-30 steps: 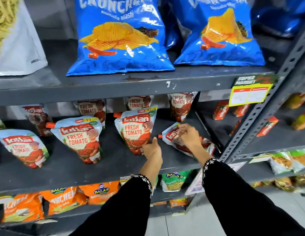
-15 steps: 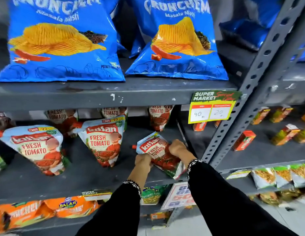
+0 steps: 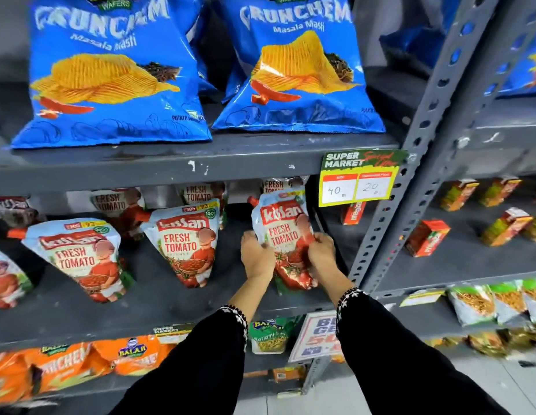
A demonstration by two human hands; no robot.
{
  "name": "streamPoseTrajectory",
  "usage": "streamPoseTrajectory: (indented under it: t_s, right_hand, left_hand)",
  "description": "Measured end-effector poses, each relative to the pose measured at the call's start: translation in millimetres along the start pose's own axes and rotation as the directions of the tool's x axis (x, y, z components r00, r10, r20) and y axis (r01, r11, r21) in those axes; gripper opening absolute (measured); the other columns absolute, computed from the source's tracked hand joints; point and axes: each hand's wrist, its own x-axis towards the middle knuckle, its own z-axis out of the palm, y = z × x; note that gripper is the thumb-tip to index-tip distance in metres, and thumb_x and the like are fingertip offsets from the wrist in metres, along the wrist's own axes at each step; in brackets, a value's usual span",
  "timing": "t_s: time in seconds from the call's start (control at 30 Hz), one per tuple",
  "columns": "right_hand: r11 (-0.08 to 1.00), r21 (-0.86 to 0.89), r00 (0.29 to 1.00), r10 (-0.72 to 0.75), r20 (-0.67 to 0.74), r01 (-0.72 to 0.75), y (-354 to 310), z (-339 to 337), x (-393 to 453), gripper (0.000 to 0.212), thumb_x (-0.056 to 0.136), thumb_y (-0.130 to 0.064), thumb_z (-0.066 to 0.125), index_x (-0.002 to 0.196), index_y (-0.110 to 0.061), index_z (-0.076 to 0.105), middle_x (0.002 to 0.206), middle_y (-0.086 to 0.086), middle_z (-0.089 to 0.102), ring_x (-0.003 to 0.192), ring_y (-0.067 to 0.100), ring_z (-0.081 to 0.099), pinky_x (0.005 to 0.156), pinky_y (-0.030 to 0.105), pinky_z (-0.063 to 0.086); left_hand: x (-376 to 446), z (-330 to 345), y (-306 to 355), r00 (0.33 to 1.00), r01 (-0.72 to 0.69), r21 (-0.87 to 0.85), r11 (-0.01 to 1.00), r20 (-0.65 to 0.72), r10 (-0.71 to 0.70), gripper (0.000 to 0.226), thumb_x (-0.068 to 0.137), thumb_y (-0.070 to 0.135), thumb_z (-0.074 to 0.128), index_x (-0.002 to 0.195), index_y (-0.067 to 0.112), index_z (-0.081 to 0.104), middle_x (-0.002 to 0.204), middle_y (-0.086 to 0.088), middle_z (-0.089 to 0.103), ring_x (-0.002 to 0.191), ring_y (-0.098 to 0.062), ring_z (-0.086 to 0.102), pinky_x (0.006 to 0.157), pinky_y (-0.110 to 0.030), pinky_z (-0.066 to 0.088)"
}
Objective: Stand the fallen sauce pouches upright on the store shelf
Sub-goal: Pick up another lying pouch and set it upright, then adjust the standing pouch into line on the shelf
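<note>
At the right end of the grey middle shelf [image 3: 159,298], a tomato sauce pouch [image 3: 286,235] is held nearly upright, its red spout at the upper left and its base on the shelf board. It is gripped from both sides: the left hand [image 3: 256,256] is closed on its left edge and the right hand [image 3: 322,253] on its right edge, fingers curled onto the printed front. Black sleeves with white embroidered cuffs are seen at both wrists. Just left of it, a second pouch [image 3: 186,244] is stood upright, and further left a third pouch [image 3: 81,259] is leaned slightly. More pouches are lined up behind them against the back of the shelf. A yellow and green price tag [image 3: 358,181] is fixed to the shelf edge above, just right of the held pouch. Two blue crisp bags [image 3: 111,73] are laid on the upper shelf. Small juice cartons [image 3: 428,238] are scattered on the neighbouring shelf beyond the perforated upright post [image 3: 410,175].
</note>
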Motion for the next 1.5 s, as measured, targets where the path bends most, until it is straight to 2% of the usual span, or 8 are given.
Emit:
streamPoseTrajectory:
  t_s: [0.23, 0.47, 0.63, 0.73, 0.8, 0.9, 1.03, 1.5]
  right_hand:
    - [0.997, 0.065, 0.993, -0.032, -0.112, 0.039, -6.2, -8.5, -23.8, 0.025, 0.087, -0.006, 0.035, 0.102, -0.009, 0.055, 0.12, 0.018, 0.06, 0.111, 0.034, 0.059, 0.097, 0.045, 0.05]
    - [0.993, 0.113, 0.992, -0.029, -0.126, 0.043, 8.3, -13.0, -18.6, 0.023, 0.091, -0.004, 0.032, 0.104, -0.007, 0.05, 0.117, 0.02, 0.062, 0.096, 0.027, 0.06, 0.075, 0.033, 0.049]
    - [0.984, 0.175, 0.996, 0.033, -0.085, -0.017, 4.7, -16.5, -20.6, 0.042, 0.086, -0.001, 0.035, 0.125, -0.009, 0.047, 0.129, 0.015, 0.059, 0.115, 0.029, 0.058, 0.087, 0.033, 0.049]
    - [0.972, 0.188, 0.989, 0.146, -0.034, -0.137, 7.7, -15.1, -22.3, 0.058, 0.085, -0.005, 0.04, 0.142, -0.015, 0.037, 0.142, 0.012, 0.05, 0.128, 0.031, 0.051, 0.103, 0.041, 0.046]
    - [0.981, 0.106, 0.987, 0.16, 0.011, -0.16, 10.4, -15.1, -25.4, 0.057, 0.081, -0.004, 0.044, 0.137, -0.015, 0.044, 0.136, 0.012, 0.056, 0.121, 0.03, 0.055, 0.095, 0.036, 0.049]
    - [0.983, 0.075, 0.983, 0.161, 0.094, -0.168, 10.7, -14.5, -27.7, 0.054, 0.075, -0.002, 0.055, 0.128, -0.014, 0.051, 0.126, 0.012, 0.063, 0.108, 0.029, 0.059, 0.094, 0.038, 0.05]
    - [0.983, 0.104, 0.982, 0.139, 0.125, -0.152, 12.3, -13.1, -23.5, 0.06, 0.073, -0.003, 0.069, 0.129, -0.012, 0.049, 0.129, 0.011, 0.062, 0.118, 0.03, 0.058, 0.101, 0.043, 0.049]
    - [0.983, 0.133, 0.988, 0.112, 0.105, -0.125, 10.1, -17.8, -19.4, 0.065, 0.074, -0.003, 0.069, 0.134, -0.013, 0.043, 0.128, 0.011, 0.062, 0.103, 0.03, 0.063, 0.09, 0.042, 0.054]
  left_hand:
    - [-2.3, 1.3, -8.0, 0.972, -0.228, 0.009, 0.974, 0.053, 0.227, 0.023, 0.086, -0.006, 0.048, 0.108, -0.002, 0.05, 0.116, -0.019, 0.06, 0.109, -0.029, 0.058, 0.084, -0.034, 0.048]
    - [0.6, 2.7, -10.3, 0.938, -0.325, -0.006, 0.946, 0.126, 0.323, 0.021, 0.086, -0.008, 0.047, 0.106, -0.002, 0.05, 0.11, -0.018, 0.062, 0.106, -0.026, 0.06, 0.081, -0.028, 0.048]
    - [-6.2, 5.7, -23.2, 0.979, -0.038, -0.14, 0.989, 0.195, 0.065, 0.033, 0.091, 0.015, 0.055, 0.121, 0.004, 0.049, 0.126, -0.013, 0.059, 0.118, -0.026, 0.056, 0.093, -0.033, 0.046]
    - [-16.1, 14.4, -29.2, 0.888, 0.397, -0.291, 0.871, 0.364, -0.283, 0.055, 0.088, 0.046, 0.052, 0.129, 0.009, 0.05, 0.128, -0.005, 0.058, 0.117, -0.027, 0.055, 0.096, -0.042, 0.046]
    - [-23.7, 19.1, -23.7, 0.838, 0.493, -0.364, 0.79, 0.442, -0.32, 0.051, 0.093, 0.045, 0.045, 0.13, 0.012, 0.05, 0.122, -0.004, 0.058, 0.105, -0.02, 0.054, 0.08, -0.033, 0.046]
    - [-22.8, 25.2, -17.0, 0.837, 0.503, -0.408, 0.762, 0.451, -0.311, 0.047, 0.097, 0.038, 0.041, 0.133, 0.009, 0.048, 0.135, -0.012, 0.056, 0.112, -0.024, 0.055, 0.086, -0.03, 0.043]
    - [-16.0, 28.6, -12.6, 0.837, 0.494, -0.402, 0.771, 0.459, -0.296, 0.05, 0.098, 0.037, 0.04, 0.135, 0.005, 0.046, 0.139, -0.015, 0.053, 0.124, -0.028, 0.052, 0.092, -0.031, 0.041]
    - [-10.1, 25.6, -13.0, 0.819, 0.464, -0.327, 0.823, 0.512, -0.259, 0.05, 0.097, 0.039, 0.042, 0.134, 0.006, 0.049, 0.139, -0.01, 0.053, 0.123, -0.023, 0.051, 0.101, -0.03, 0.037]
